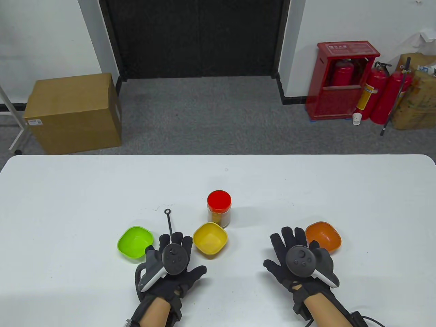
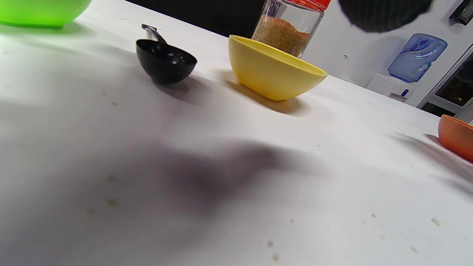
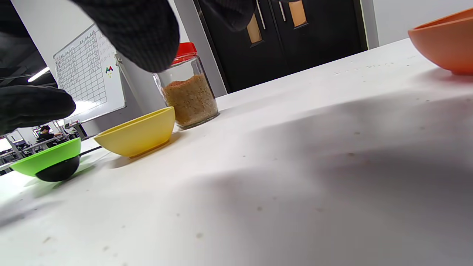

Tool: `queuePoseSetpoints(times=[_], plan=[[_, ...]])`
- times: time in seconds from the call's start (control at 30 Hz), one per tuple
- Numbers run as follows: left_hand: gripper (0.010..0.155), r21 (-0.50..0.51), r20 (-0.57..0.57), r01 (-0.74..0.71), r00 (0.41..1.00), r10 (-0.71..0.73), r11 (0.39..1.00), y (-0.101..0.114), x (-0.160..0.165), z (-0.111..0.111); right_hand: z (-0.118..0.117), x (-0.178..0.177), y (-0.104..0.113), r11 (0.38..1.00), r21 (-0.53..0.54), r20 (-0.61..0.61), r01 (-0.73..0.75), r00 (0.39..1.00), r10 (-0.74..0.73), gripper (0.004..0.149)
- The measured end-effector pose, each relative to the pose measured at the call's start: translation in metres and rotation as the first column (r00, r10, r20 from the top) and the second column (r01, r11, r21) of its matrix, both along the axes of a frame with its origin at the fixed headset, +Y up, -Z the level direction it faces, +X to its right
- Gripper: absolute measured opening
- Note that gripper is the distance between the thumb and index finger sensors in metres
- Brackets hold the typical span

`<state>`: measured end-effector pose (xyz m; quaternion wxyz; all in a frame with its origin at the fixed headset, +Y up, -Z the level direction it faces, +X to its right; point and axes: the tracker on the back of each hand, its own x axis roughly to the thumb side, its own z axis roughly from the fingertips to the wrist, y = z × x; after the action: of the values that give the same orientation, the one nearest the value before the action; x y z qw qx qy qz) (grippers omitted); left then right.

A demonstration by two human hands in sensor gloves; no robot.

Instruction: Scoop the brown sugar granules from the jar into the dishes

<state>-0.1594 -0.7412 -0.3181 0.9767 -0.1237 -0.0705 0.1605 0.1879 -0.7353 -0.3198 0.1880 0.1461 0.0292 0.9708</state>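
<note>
A glass jar [image 1: 219, 208] with a red lid, holding brown sugar granules, stands mid-table; it also shows in the left wrist view [image 2: 286, 29] and the right wrist view [image 3: 189, 95]. A green dish [image 1: 135, 242], a yellow dish [image 1: 210, 238] and an orange dish [image 1: 323, 235] stand in a row near it. A black scoop [image 2: 165, 60] lies between the green and yellow dishes, its thin handle [image 1: 169, 222] pointing away. My left hand [image 1: 173, 264] hovers open over the scoop's bowl, holding nothing. My right hand [image 1: 295, 257] is open and empty, just left of the orange dish.
The white table [image 1: 68, 204] stretches wide on both sides and behind the jar. All three dishes look empty in the table view. A cardboard box and fire extinguishers stand on the floor beyond the far edge.
</note>
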Motion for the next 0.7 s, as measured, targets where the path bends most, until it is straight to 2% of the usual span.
queuePoseSetpoints(times=[0.43,0.7], plan=[[0.095,0.016,0.003,-0.019,1.0,0.019,1.0,0.002,0.0,0.001,-0.01,-0.01,0.017,0.997,0.04,0.005,0.066,0.998,-0.067,0.078],[0.095,0.004,-0.013,-0.022,1.0,0.022,1.0,-0.002,-0.003,-0.001,-0.037,-0.035,0.033,0.994,0.062,0.012,0.093,0.995,-0.094,0.079]])
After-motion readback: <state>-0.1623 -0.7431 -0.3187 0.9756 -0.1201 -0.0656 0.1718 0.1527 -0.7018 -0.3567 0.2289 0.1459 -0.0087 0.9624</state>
